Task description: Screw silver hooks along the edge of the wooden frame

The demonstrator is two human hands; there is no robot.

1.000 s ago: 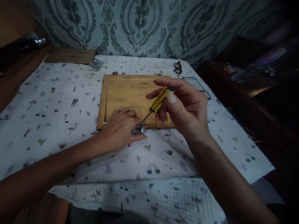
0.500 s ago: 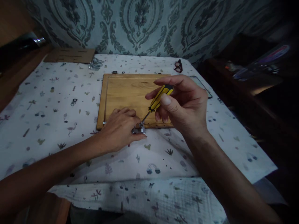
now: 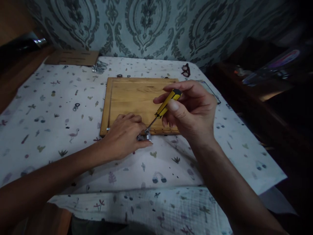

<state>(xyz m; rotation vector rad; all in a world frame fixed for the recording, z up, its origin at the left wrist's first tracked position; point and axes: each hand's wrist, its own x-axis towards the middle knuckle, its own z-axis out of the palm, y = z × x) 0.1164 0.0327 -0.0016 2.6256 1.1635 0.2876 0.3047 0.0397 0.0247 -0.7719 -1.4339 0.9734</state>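
A yellow-and-black screwdriver (image 3: 167,103) is pinched between the thumb and fingers of my right hand (image 3: 195,111), its shaft slanting down to the left. Its tip meets a small shiny metal fitting (image 3: 147,134) at the near edge of a framed wooden panel (image 3: 137,98). My left hand (image 3: 126,133) holds that fitting against the edge, with the thumb below it and the curled fingers on the wood. Part of the fitting is hidden by this hand, and its exact kind is hard to make out.
Patterned cloth (image 3: 80,140) covers the table. Toward the back left are a cardboard piece (image 3: 72,57) and a heap of metal fittings (image 3: 99,67). Eyeglasses (image 3: 186,70) lie at the back right. A flat dark-edged object (image 3: 211,91) is partly behind my right hand.
The view has shifted slightly. My right fingers have changed position a little on the screwdriver handle, with the tip still at the fitting. My left hand keeps its hold.
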